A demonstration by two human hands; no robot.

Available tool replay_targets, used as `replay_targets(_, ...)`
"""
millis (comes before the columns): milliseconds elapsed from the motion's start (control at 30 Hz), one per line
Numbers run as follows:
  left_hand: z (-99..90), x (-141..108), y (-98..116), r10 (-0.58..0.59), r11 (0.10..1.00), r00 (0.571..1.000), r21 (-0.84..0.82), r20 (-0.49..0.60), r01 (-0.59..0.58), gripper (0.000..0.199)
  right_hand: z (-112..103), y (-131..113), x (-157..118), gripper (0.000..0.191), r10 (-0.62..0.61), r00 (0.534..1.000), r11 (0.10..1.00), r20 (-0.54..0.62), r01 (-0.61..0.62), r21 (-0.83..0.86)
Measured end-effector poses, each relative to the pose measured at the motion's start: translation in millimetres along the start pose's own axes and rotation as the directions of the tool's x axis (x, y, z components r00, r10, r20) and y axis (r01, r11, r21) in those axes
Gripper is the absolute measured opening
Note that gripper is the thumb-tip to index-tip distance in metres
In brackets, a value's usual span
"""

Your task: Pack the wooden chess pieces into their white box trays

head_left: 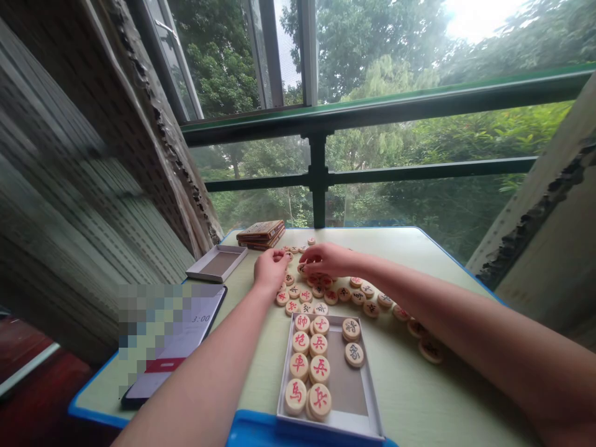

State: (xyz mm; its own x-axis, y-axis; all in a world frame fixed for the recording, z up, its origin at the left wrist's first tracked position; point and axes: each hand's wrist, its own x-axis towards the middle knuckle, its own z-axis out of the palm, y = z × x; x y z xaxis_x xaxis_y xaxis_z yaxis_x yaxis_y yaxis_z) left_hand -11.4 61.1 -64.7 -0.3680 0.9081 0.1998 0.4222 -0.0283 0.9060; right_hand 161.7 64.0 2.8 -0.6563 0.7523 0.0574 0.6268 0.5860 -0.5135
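My left hand (270, 268) reaches to the far middle of the table, its fingers pinched at the edge of a Chinese chess piece (289, 256). Close beside it, my right hand (329, 259) curls its thumb and fingers around another piece (302, 269); the fingers partly hide it. Round wooden pieces with red or black characters (306, 296) lie scattered beneath and in front of both hands. Nearer to me, a shallow white box (347, 397) holds two columns of red-marked pieces (319, 344) on its left and black-marked pieces (354, 354) at its upper right.
At the left stands a shallow box lid (218, 263), with stacked brown boxes (261, 232) behind it. A phone or tablet (179, 347) lies by the left edge. More pieces trail under my right forearm. A blue object (254, 428) is below the white box. Windows rise beyond the table.
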Motion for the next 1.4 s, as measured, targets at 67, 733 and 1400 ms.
replay_targets(67,0.3,1,-1,-0.001,1.0,1.0,-0.013,0.004,0.001,0.024,1,0,-1,0.025,0.017,1.0,1.0,0.01,-0.017,0.02)
replay_targets(733,0.1,-15,25,0.065,0.901,0.971,-0.432,0.229,0.041,0.019,4,18,8,0.025,0.065,0.985,0.983,-0.162,-0.036,0.181)
replay_targets(1400,-1.3,-12,21,0.153,0.913,0.957,-0.406,0.248,-0.04,0.035,-20,-7,-9,0.015,0.095,0.98,0.993,-0.176,-0.105,-0.048)
